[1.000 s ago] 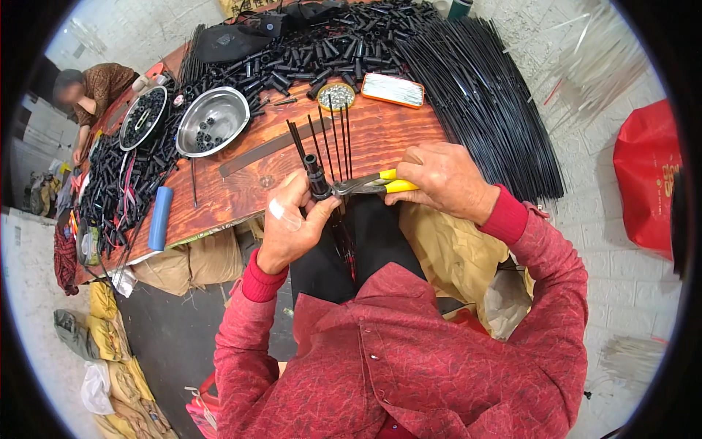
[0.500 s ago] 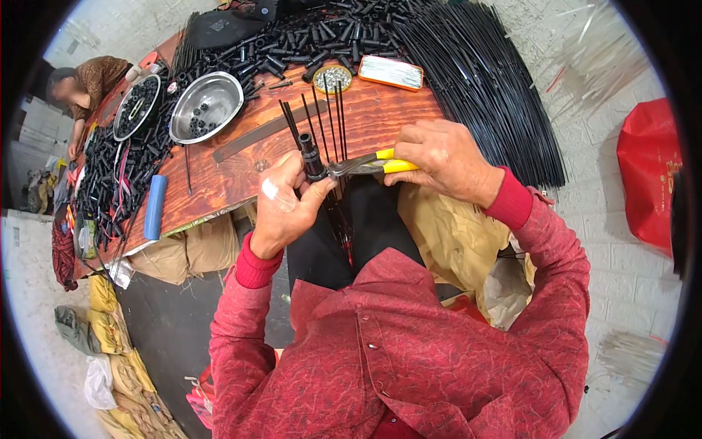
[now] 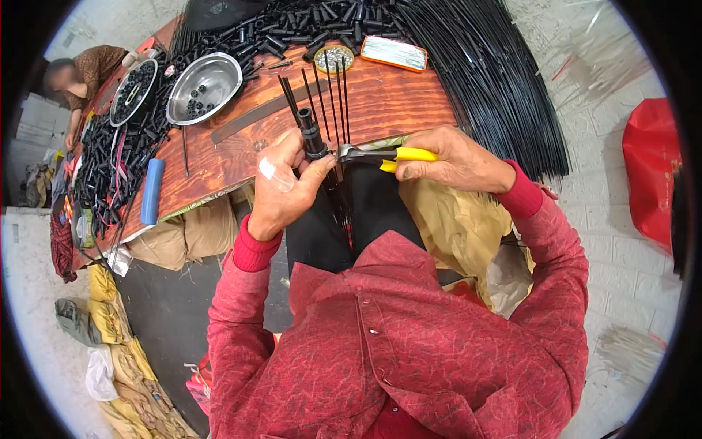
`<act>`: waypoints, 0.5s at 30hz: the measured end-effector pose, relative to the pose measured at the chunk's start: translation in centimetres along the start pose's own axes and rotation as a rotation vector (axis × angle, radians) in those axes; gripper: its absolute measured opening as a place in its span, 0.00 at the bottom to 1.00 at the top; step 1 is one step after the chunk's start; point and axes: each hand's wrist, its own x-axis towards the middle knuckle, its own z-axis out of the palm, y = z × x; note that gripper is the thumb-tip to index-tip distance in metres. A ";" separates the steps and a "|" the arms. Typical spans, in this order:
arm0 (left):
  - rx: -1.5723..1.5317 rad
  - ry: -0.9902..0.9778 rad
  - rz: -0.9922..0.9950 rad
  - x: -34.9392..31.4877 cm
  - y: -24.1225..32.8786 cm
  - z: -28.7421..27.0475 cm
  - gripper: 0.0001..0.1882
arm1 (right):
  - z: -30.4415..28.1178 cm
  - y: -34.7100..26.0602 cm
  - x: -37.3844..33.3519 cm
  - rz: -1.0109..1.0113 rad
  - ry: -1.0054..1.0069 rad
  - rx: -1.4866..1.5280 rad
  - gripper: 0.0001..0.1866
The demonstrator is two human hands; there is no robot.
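Observation:
My left hand (image 3: 281,183) is closed around a black tube (image 3: 310,132) that stands nearly upright over my lap, with a white patch on the back of the hand. Several thin black rods (image 3: 333,102) fan up around the tube, much like umbrella ribs, and more dark rods run down below my fingers. In my right hand (image 3: 461,161) is a pair of pliers (image 3: 365,155) with yellow handles. Their metal jaws point left and sit beside the tube's collar, close to my left thumb. Whether they grip a part there is too small to tell.
A wooden table (image 3: 395,110) carries heaped black tubes (image 3: 322,25), a bundle of long black rods (image 3: 497,88), a metal bowl (image 3: 227,77), a round dish (image 3: 344,53) of small metal pieces, an orange-rimmed tray (image 3: 393,53) and a blue cylinder (image 3: 152,192). Another person (image 3: 91,73) sits far left.
My right hand has shifted slightly right and down, and the pliers' jaws have drawn a little away from the tube. The handles look turned. My left hand keeps its hold.

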 end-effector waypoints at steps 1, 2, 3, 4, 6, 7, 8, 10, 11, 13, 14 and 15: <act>-0.007 0.007 -0.006 0.0 0.0 0.1 0.08 | 0.1 0.0 -0.1 0.040 -0.031 0.073 0.13; -0.008 0.002 -0.007 -0.1 0.0 0.1 0.08 | 0.2 0.1 -0.2 0.080 -0.023 0.104 0.15; 0.010 -0.001 0.009 0.0 0.0 0.0 0.09 | 0.2 0.4 -0.2 0.083 -0.021 0.106 0.15; 0.030 -0.003 0.025 0.0 0.0 0.0 0.09 | 0.3 0.8 -0.1 0.063 0.006 0.081 0.16; 0.018 -0.005 0.024 0.0 0.4 0.2 0.09 | 0.4 1.0 -0.1 0.043 0.036 0.056 0.18; 0.004 -0.003 0.021 -0.1 0.5 0.2 0.09 | 0.4 1.1 -0.1 0.024 0.042 0.025 0.18; 0.004 -0.004 0.021 -0.1 0.4 0.2 0.09 | 0.5 1.1 -0.1 0.006 0.049 -0.007 0.18; 0.049 0.000 0.036 -0.1 0.1 0.2 0.09 | 0.5 1.2 0.0 0.006 0.057 -0.022 0.19; 0.049 -0.001 0.036 -0.1 0.0 0.2 0.09 | 0.6 1.2 0.0 0.007 0.064 -0.038 0.19; 0.022 0.009 0.027 -0.1 -0.1 0.3 0.09 | 0.7 1.1 -0.1 0.009 0.081 -0.101 0.19; 0.022 0.009 0.026 -0.1 0.0 0.3 0.09 | 0.7 1.1 -0.1 0.010 0.099 -0.163 0.19; 0.013 0.016 0.027 -0.1 0.1 0.4 0.09 | 0.8 1.1 -0.1 0.010 0.099 -0.163 0.19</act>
